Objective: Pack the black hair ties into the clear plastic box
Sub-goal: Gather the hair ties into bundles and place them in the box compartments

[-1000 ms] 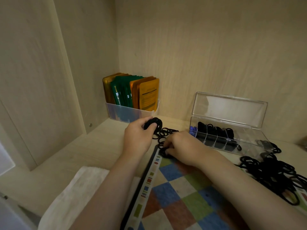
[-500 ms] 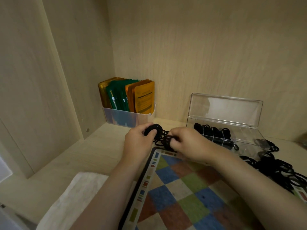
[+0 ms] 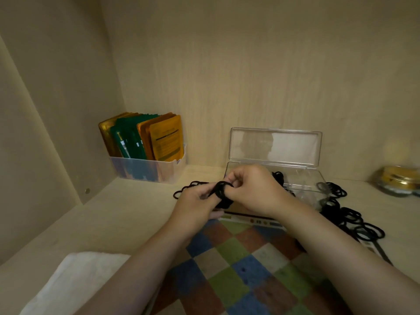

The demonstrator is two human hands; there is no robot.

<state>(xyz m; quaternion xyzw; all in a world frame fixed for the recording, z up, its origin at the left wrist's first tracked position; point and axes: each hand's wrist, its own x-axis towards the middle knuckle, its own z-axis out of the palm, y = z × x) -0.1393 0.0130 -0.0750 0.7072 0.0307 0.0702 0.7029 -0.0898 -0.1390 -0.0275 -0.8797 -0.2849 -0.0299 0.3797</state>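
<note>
Hands meet mid-frame: left hand (image 3: 193,201) and right hand (image 3: 254,189) both pinch one tie bundle (image 3: 221,189), fingers curled round it, over the mat's (image 3: 238,269) far edge and just in front of the open box (image 3: 304,176). Some ties (image 3: 278,177) sit inside the box. A loose pile (image 3: 350,219) lies to its right. Orange and green packets (image 3: 166,139) stand in a bin (image 3: 147,171); their print is too blurred to read.

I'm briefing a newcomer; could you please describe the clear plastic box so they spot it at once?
Look along the wooden back wall: the clear plastic box sits at its foot, right of the tub of orange and green sachets. Unlike that tub, it is long and flat, its hinged lid raised, black hair ties inside.
</note>
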